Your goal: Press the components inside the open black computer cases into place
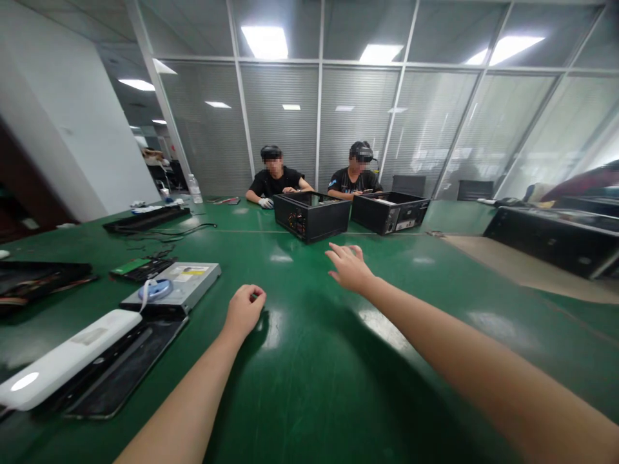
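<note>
My left hand (pixel 245 308) rests low over the green table (pixel 300 361), its fingers curled into a loose fist with the thumb near the index finger. I see nothing held in it, though the palm side is hidden. Farther forward and to the right, my right hand (pixel 349 265) is stretched out with fingers apart and holds nothing. Beyond it stands a black computer case (pixel 312 216) with its top open; the hand appears short of it. Left of my left hand lies a silver optical drive (pixel 200 283) with a blue roll (pixel 155 289) on top.
A white power strip (pixel 72 357) lies over a dark panel (pixel 126 377) on the left. Behind are a green circuit board (pixel 130 267), loose cables and a bottle (pixel 195 189). Two people sit opposite, near a second case (pixel 391 212). Another case (pixel 556 235) lies right, on cardboard (pixel 498 261).
</note>
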### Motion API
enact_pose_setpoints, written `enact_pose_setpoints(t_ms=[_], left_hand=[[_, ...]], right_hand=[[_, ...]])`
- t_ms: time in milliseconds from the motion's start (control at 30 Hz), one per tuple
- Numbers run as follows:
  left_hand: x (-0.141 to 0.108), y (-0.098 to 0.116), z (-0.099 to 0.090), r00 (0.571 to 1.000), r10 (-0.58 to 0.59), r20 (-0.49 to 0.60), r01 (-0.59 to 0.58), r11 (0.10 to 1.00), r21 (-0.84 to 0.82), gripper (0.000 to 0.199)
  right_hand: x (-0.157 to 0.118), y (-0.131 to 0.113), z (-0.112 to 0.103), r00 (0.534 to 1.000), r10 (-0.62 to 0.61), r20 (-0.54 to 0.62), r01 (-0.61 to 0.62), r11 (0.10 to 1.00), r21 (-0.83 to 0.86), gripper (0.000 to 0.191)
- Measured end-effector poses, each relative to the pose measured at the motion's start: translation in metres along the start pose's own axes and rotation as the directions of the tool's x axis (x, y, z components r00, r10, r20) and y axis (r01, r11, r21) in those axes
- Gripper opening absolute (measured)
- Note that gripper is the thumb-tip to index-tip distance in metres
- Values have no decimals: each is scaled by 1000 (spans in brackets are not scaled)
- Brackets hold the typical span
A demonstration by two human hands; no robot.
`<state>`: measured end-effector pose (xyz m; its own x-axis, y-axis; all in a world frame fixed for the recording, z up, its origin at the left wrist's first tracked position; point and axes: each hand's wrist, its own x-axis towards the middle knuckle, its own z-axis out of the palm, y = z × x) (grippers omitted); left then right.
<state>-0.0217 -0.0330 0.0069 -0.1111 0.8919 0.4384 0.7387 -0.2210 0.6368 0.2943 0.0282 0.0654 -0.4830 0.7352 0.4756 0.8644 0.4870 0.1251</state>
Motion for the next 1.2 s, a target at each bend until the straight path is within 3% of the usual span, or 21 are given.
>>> enact_pose_setpoints(t_ms=[167, 300, 367, 433, 533, 667, 800, 1200], left_hand=[[-2, -1, 1, 999, 36, -11, -36, 999, 3, 18], [-3, 1, -1, 999, 52, -9, -52, 999, -5, 17], [-5, 4, -2, 998, 59, -9, -59, 998, -6, 17], [-7, 10, -3, 998, 69, -5, -69, 998, -5, 17], [-11, 19, -3, 995, 99, 14, -99, 995, -13, 17], [-19, 33, -3, 986, 158, 50, -159, 987, -1, 17], [-27, 42, -5, 979, 192, 63, -194, 981, 25, 18], [-28, 39, -12, 985, 166, 37, -167, 985, 47, 19]], right_hand=[[-32, -7, 12, 999, 42, 22, -44, 991, 124, 42], [-66, -6, -8, 987, 150, 67, -162, 951, 263, 43], [-86, -9, -24, 955, 254, 151, -294, 870, 395, 51], [-109, -10, -38, 906, 336, 257, -423, 712, 561, 58], [-143, -9, -46, 880, 403, 253, -448, 522, 726, 53], [-174, 2, -37, 877, 475, 76, -372, 567, 735, 39], [-175, 13, -29, 882, 469, -32, -319, 646, 694, 36], [-177, 22, -26, 883, 468, -42, -322, 667, 672, 34]])
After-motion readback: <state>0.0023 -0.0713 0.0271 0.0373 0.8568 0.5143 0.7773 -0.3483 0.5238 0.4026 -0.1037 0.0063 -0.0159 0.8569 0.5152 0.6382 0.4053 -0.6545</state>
